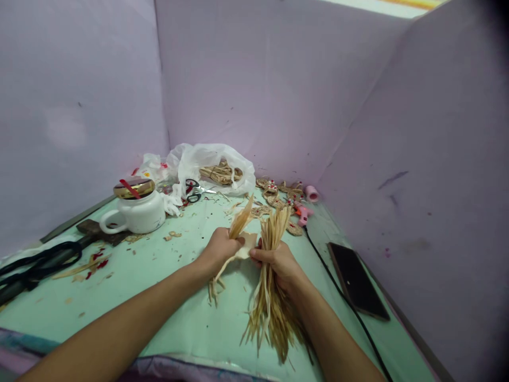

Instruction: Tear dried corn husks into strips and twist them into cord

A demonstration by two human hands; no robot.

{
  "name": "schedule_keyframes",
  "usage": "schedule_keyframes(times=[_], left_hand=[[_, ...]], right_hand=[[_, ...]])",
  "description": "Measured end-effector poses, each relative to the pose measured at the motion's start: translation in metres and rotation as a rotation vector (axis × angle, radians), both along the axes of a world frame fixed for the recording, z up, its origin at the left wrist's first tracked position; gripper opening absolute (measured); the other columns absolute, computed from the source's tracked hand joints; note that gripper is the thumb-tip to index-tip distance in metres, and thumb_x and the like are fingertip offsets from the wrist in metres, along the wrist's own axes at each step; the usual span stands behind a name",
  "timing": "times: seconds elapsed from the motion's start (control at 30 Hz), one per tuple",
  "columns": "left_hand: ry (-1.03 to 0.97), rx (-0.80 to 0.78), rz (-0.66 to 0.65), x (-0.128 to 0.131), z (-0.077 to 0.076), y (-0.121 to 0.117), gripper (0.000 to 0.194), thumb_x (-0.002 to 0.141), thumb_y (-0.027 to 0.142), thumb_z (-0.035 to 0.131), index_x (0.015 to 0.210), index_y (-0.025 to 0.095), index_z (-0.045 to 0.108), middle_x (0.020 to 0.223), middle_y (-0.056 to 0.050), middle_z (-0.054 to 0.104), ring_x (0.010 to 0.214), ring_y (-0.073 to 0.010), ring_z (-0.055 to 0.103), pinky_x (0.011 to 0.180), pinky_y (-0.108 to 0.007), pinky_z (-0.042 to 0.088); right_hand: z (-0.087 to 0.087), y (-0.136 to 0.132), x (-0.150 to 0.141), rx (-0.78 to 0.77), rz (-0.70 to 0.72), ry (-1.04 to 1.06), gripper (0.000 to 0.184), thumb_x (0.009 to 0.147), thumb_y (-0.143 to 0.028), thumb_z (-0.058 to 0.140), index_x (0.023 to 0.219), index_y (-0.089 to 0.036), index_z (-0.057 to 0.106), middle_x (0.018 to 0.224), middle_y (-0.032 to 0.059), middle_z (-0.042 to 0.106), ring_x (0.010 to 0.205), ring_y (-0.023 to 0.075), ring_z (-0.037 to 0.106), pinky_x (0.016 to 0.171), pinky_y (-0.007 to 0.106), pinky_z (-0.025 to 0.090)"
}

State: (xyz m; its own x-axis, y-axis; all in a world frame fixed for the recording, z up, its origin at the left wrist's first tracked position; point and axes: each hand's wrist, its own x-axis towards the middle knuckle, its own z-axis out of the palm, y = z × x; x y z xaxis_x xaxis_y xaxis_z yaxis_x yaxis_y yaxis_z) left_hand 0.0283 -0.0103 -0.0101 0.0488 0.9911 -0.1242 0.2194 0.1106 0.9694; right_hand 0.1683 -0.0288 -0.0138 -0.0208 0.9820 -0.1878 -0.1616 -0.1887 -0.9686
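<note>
My right hand (280, 261) is closed round a thick bundle of dried corn husk strips (274, 302), whose cut ends stick up above the fist and whose frayed ends hang down towards the table's front. In my left hand (221, 249) is a wide, pale piece of dried corn husk (240, 218), its tip pointing up and away. A cream flap of husk stretches between both hands, and the fingertips of my right hand touch its edge. Thin shreds (216, 289) dangle below my left hand.
On the green tabletop (178, 297) stand a white lidded mug (145, 215) and a plastic bag (191, 164) with husks. Small scissors (194, 191), large black-handled shears (47, 262), woven discs (274, 199), a pink glue gun (303, 213) with a cord, and a dark phone (358, 281) lie around.
</note>
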Motion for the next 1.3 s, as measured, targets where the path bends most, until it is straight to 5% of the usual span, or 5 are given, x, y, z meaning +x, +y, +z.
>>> schedule_keyframes(times=[0.2,0.7,0.9,1.13,1.3], left_hand=[[0.175,0.240,-0.051,-0.001,-0.003,-0.003,0.017,0.065,0.023,0.053,0.071,0.011,0.063,0.066,-0.004,0.061,0.062,-0.0157,0.053,0.058,-0.023,0.038],[0.140,0.136,-0.136,0.000,-0.007,-0.005,0.009,0.058,0.021,0.056,0.056,0.013,0.055,0.049,0.003,0.044,0.050,-0.0093,0.038,0.044,-0.019,0.029],[0.129,0.213,-0.202,0.004,-0.009,-0.009,0.010,0.059,0.015,0.048,0.052,0.013,0.055,0.047,0.002,0.045,0.049,-0.0093,0.040,0.045,-0.019,0.029],[-0.173,-0.017,-0.220,0.010,0.000,-0.013,0.003,0.052,0.013,0.050,0.052,0.012,0.052,0.048,0.002,0.047,0.050,-0.0091,0.041,0.048,-0.020,0.032],[-0.277,-0.205,-0.173,0.005,0.004,-0.007,0.010,0.051,0.017,0.059,0.055,0.013,0.052,0.041,0.005,0.042,0.037,-0.0047,0.031,0.036,-0.019,0.020]], right_hand=[[-0.001,0.001,0.002,-0.018,-0.001,-0.044,0.029,0.043,-0.023,0.075,0.067,-0.012,0.061,0.056,0.0006,0.058,0.049,0.0107,0.049,0.039,0.020,0.033],[-0.007,0.003,-0.002,0.087,-0.047,-0.116,0.014,0.046,-0.012,0.065,0.055,-0.014,0.054,0.046,-0.0045,0.048,0.042,0.0079,0.039,0.041,0.022,0.031],[-0.011,0.003,-0.007,0.122,-0.050,-0.179,0.009,0.046,-0.007,0.056,0.050,-0.015,0.052,0.045,-0.0041,0.046,0.044,0.0092,0.039,0.041,0.022,0.030],[-0.004,-0.002,-0.009,0.066,-0.054,-0.060,0.010,0.046,-0.010,0.054,0.055,-0.014,0.056,0.045,-0.0037,0.049,0.043,0.0094,0.042,0.043,0.023,0.034],[-0.001,-0.003,-0.005,-0.015,0.003,0.135,0.015,0.047,-0.012,0.060,0.062,-0.013,0.060,0.052,-0.0008,0.057,0.047,0.0118,0.050,0.050,0.024,0.042]])
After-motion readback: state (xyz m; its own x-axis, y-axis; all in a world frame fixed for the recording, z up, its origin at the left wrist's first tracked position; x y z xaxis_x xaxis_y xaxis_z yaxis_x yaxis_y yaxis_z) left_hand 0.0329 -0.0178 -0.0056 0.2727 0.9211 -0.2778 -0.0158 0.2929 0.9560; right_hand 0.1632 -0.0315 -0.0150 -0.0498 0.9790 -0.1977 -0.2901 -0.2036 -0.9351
